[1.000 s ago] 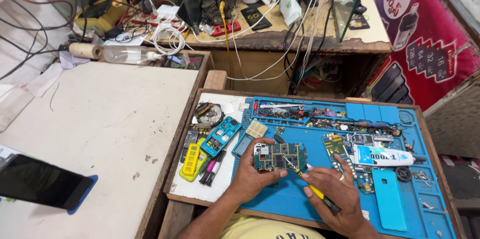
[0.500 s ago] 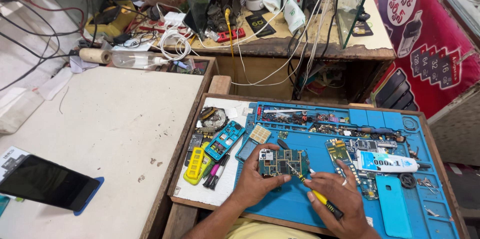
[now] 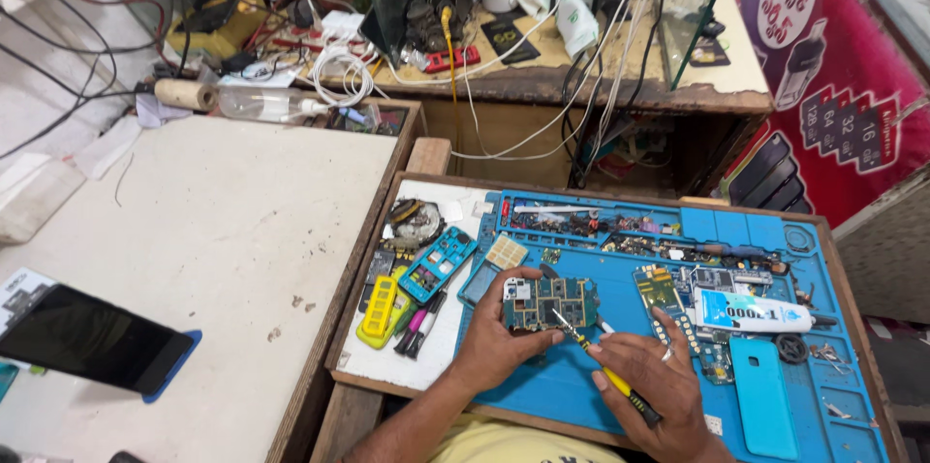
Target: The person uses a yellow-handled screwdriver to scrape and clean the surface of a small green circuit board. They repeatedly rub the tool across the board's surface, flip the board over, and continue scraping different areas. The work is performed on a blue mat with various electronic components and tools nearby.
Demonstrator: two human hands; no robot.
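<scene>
Two hands: both work over the blue silicone repair mat (image 3: 581,395) set in a shallow wooden tray (image 3: 363,298) on the table.
Left hand (image 3: 494,352): grip clenched on the dark green rectangular phone circuit board (image 3: 547,301); thumb under the board's near edge, fingers along its left end.
Circuit board position: held just above the mat, near its near-left area, component side up, roughly level.
Right hand (image 3: 659,390): grip closed around the slim yellow-and-black handled screwdriver (image 3: 605,371), held like a pen.
Screwdriver position: shaft angled up and to the left; metal tip touches the near right part of the circuit board.
Left of the board: a turquoise plastic phone frame (image 3: 438,262), a yellow plastic keypad frame (image 3: 383,306) and several pens (image 3: 418,327) lie on the white strip of the tray.
Right of the board: a second green circuit board (image 3: 659,291), a white glue tube with a black cap (image 3: 751,311) and a flat light blue phone back cover (image 3: 762,395) lie on the mat.
Far edge of mat: small parts and tools fill the moulded compartments; individual items cannot be told apart.
White table surface (image 3: 213,231): a black smartphone with a dark screen (image 3: 87,339) lies near its left edge, well apart from both hands.
</scene>
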